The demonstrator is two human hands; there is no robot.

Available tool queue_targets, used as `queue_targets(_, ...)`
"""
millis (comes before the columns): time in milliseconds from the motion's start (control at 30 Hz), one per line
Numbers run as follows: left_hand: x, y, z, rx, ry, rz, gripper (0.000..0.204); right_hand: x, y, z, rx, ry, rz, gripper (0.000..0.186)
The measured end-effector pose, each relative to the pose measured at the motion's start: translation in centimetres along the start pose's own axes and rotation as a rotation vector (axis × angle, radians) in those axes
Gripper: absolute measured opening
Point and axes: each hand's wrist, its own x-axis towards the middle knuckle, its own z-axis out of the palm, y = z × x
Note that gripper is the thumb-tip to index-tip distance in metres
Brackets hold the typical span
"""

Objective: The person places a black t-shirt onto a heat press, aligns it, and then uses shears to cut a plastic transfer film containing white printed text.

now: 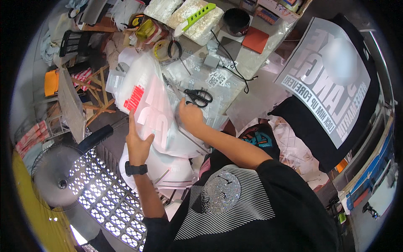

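We have our left hand (139,145) spread and grasping nothing, its index fingertip at the red print (134,98) on a translucent film (157,111), which reaches ahead of the fingers. Our right hand (192,116) curls its fingers beside the film; we cannot tell what they grasp. Black-handled scissors (200,98) lie just beyond them on the desk (273,31).

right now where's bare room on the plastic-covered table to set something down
A narrow strip of the plastic-covered table looks free, between the flat red-orange square and its right edge. Crowded around the black-handled scissors, printed transparent sheets and thin black cable.
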Motion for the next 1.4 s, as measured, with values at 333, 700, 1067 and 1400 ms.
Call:
queue_targets(333,1.6,3.1,5.4,-0.138,-0.064,0.002,0.108,-3.6,7.4,-12.1,0.312,-0.309,-0.075,0.04)
queue_targets(700,2.5,-3.3,22.7,0.128,-0.129,0.047,0.088,-27.1,21.6,-30.6,0.997,-0.029,0.502,0.057)
queue_targets(1067,-5.1,34.3,30.0,-0.273,-0.111,1.069,0.035,-39.8,28.5,-23.0,1.445,0.462,0.431,0.044)
queue_targets(1400,-3.4,36.6,36.0,0.19,-0.087,1.146,0.068,-36.0,29.0,-21.0,1.463,0.41,0.433,0.047)
